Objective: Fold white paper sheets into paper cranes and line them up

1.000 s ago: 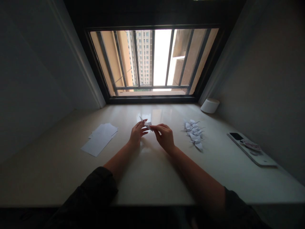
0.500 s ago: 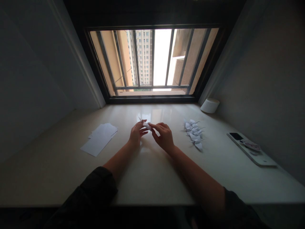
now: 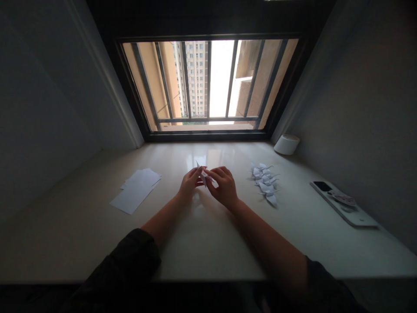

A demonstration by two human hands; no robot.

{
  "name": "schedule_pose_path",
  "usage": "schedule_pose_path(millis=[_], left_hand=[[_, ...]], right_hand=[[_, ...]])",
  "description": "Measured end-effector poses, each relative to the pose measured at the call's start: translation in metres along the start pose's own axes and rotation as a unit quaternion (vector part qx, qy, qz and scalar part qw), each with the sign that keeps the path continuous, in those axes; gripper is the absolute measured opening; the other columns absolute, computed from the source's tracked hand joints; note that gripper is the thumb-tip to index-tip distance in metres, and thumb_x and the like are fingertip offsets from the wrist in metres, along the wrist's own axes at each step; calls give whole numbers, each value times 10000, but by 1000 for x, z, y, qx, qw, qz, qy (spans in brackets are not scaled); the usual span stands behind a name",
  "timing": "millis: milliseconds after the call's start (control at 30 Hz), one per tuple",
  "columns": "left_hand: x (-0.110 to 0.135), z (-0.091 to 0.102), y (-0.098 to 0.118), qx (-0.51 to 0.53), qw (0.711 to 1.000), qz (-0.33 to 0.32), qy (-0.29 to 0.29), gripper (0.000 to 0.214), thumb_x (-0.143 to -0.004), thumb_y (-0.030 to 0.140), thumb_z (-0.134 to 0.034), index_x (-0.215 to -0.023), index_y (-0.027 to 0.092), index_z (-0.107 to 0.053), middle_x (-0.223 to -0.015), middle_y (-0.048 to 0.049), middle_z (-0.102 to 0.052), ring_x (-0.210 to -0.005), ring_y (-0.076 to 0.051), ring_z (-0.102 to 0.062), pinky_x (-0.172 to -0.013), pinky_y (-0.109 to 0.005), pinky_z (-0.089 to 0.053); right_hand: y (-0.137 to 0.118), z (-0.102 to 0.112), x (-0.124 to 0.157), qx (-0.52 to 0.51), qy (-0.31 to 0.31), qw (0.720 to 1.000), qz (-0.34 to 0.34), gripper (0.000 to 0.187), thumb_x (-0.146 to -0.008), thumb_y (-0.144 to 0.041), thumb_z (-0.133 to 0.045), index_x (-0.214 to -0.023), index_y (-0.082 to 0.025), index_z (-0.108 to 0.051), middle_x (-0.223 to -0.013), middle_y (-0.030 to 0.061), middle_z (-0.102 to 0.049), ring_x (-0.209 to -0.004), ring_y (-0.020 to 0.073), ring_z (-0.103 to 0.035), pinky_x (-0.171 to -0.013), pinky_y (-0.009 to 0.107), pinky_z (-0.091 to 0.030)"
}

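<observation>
Between my two hands, above the middle of the white sill, is a small folded white paper [image 3: 203,177] with a thin point sticking up. My left hand [image 3: 189,181] pinches it from the left, its lower fingers behind the paper. From the right, my right hand [image 3: 223,184] grips it with thumb and forefinger. Fingers cover part of the folds, so the exact shape is hard to make out. Several finished white paper cranes [image 3: 265,180] lie in a cluster to the right of my hands.
A loose stack of white paper sheets [image 3: 137,191] lies to the left. On the right is a phone [image 3: 345,204] in a pale case, and a white cylindrical object [image 3: 287,144] stands by the wall. A barred window [image 3: 208,135] closes off the back of the sill [image 3: 202,243].
The folded paper has turned from lying slanted to standing more upright, its thin point now higher and further right. My left hand has shifted slightly right, closer to my right hand.
</observation>
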State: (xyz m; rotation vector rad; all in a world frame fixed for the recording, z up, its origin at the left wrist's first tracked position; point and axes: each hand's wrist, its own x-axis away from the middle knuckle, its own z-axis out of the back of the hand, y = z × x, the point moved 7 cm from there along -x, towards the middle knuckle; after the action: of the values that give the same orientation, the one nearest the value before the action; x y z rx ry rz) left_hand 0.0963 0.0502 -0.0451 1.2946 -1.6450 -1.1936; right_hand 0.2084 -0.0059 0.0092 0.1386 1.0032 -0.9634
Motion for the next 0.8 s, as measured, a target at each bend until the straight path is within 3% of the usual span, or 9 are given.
schedule_pose_path(millis=[333, 800], left_hand=[[1, 6, 2, -43, 998, -1, 42, 452, -686, 531, -637, -961, 173, -664, -796, -51, -641, -671, -146, -605, -633, -256, -450], [-2, 14, 3, -115, 991, -23, 65, 526, -719, 609, -538, -910, 143, -690, -750, -69, -645, -658, -163, -583, -601, -261, -441]], right_hand=[[6, -3, 1, -38, -15, 999, -31, 269, -871, -206, -466, -1091, -237, -618, -913, 46, -672, -822, 186, -592, -741, 307, -459], [9, -18, 6, -81, -82, 993, -36, 283, -910, -225, -392, -1109, -232, -595, -976, 43, -697, -814, 176, -658, -702, 255, -472]])
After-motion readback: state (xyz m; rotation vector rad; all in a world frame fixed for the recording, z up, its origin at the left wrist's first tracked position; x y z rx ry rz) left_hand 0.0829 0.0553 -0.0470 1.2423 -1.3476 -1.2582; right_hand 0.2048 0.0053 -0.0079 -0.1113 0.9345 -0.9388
